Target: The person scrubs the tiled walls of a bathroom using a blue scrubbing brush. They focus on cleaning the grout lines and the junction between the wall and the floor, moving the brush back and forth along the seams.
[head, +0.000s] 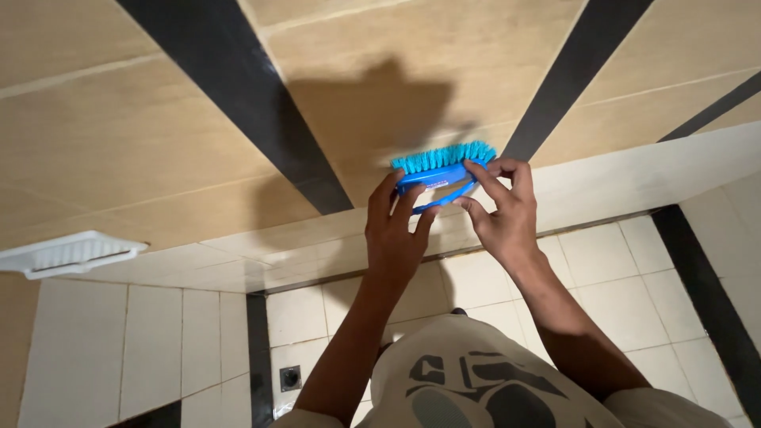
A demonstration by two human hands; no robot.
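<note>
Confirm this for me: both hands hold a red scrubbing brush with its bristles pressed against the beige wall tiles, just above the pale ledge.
One detail is off: the scrubbing brush is blue with turquoise bristles, not red. The head view shows the rest as stated: the left hand and right hand both hold it, bristles against the beige wall tiles, just above the pale ledge.

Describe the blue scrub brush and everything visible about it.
The scrub brush looks like plastic: a blue body with a looped handle and a row of turquoise bristles. The bristles press against the beige wall tile, handle facing the person. The left hand and right hand both grip it by body and handle.
</note>
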